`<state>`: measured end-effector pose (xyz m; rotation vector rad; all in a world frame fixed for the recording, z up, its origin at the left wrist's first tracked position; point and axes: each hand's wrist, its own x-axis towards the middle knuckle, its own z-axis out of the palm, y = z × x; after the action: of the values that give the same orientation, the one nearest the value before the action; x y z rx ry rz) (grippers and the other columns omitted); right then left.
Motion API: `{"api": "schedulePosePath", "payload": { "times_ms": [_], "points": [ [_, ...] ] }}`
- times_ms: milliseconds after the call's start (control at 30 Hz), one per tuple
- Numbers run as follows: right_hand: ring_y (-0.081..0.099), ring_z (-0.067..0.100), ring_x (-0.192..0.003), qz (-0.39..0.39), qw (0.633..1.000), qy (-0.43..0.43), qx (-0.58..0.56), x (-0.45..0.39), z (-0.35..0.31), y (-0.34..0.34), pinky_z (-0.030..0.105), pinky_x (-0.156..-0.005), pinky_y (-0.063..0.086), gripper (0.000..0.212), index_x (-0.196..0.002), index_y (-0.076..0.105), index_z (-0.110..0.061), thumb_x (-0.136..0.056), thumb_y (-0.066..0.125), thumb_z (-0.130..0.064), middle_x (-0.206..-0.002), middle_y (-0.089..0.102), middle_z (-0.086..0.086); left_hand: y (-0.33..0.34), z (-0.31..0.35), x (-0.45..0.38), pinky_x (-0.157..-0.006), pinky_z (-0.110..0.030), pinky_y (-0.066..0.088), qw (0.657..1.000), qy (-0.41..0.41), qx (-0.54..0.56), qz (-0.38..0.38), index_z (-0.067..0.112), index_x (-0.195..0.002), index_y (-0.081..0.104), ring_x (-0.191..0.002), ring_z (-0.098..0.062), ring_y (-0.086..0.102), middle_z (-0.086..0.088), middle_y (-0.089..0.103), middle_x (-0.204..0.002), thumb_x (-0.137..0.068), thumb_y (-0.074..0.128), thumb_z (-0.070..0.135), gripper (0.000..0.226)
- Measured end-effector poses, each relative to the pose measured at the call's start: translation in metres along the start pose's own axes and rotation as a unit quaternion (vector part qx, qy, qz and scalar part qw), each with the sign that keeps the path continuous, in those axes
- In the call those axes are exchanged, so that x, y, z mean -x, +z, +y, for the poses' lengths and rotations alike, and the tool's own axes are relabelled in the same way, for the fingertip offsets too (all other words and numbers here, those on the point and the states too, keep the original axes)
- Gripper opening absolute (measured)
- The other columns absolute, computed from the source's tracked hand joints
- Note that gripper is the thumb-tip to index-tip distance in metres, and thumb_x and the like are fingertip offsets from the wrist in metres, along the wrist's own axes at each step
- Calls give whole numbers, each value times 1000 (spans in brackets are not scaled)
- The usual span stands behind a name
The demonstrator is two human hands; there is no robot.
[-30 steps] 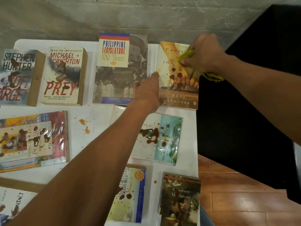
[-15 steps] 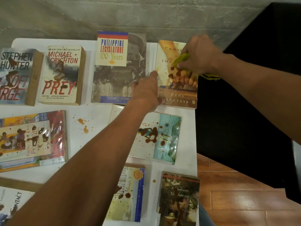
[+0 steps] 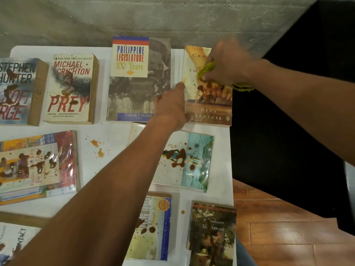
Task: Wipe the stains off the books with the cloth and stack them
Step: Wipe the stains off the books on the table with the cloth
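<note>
Right hand [image 3: 228, 64] bunches the green cloth [image 3: 206, 71] and presses it on the Gynther paperback [image 3: 208, 104] at the worktop's [image 3: 115, 135] far right corner, while the left hand [image 3: 172, 107] clamps that book's near-left edge, surely so it can't skid. Brown blotches show just below the cloth. Stained neighbours crowd close: Philippine Legislature [image 3: 138, 77] touching alongside, Prey [image 3: 70, 89] further left, nothing stacked yet.

You face glossy plastic-wrapped book covers [image 3: 36, 166], matt paper paperbacks [image 3: 71, 89], a smooth white table [image 3: 115, 137], a limp green cloth [image 3: 206, 71], rough concrete wall [image 3: 134, 16] and polished wood flooring [image 3: 288, 237].
</note>
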<state>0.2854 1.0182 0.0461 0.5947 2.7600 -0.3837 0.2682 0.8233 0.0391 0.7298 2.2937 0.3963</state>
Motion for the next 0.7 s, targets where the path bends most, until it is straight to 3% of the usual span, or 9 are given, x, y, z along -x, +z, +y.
{"api": "schedulePosePath", "payload": {
  "times_ms": [167, 300, 400, 467, 567, 700],
  "points": [
    [54, 24, -114, 12, 1000, -5, 1, -4, -9, 0, 35, -95, 46, 48, -123, 67, -16, -85, 75, -44, -121, 59, 8, 0, 0, 1, -114, -44, 35, 1000, 0, -6, -1, 15, -148, 31, -128, -32, 51, -12, 57, -132, -84, 81, 24, 82],
    [55, 20, -85, -13, 999, -33, 28, -5, -14, -3, 30, -72, 44, 42, -110, 72, -15, -80, 79, -44, -94, 61, 2, -1, 0, 0, -113, -45, 37, 1000, 1, -6, -4, 15, -147, 32, -126, -32, 52, -12, 59, -129, -84, 81, 25, 81],
    [55, 25, -101, 17, 999, -26, 40, -7, -15, -2, 36, -83, 46, 43, -116, 67, -18, -84, 75, -46, -113, 58, 6, -1, 1, 0, -112, -44, 36, 1000, 2, -17, -3, 15, -147, 31, -126, -32, 52, -11, 59, -130, -85, 81, 26, 80],
    [55, 26, -104, -1, 997, -54, 56, -7, -17, 0, 39, -95, 44, 41, -116, 70, -16, -87, 72, -45, -108, 58, 5, 0, 1, 0, -113, -44, 36, 1000, 1, -25, -3, 15, -148, 30, -126, -32, 52, -11, 59, -131, -85, 80, 27, 81],
    [49, 21, -94, 9, 997, -62, 43, -8, -17, 0, 38, -91, 47, 44, -117, 69, -13, -87, 73, -45, -106, 58, 4, 0, 0, -1, -112, -44, 38, 1000, 0, -21, -1, 15, -148, 30, -125, -32, 54, -11, 59, -130, -84, 81, 26, 82],
    [55, 29, -104, -5, 992, -99, 79, -5, -19, -1, 41, -90, 46, 42, -110, 72, -11, -87, 71, -46, -98, 55, 4, 0, 2, 0, -113, -42, 36, 1000, 0, -25, 1, 15, -149, 29, -128, -32, 52, -11, 58, -133, -84, 81, 27, 84]
  ]
}}
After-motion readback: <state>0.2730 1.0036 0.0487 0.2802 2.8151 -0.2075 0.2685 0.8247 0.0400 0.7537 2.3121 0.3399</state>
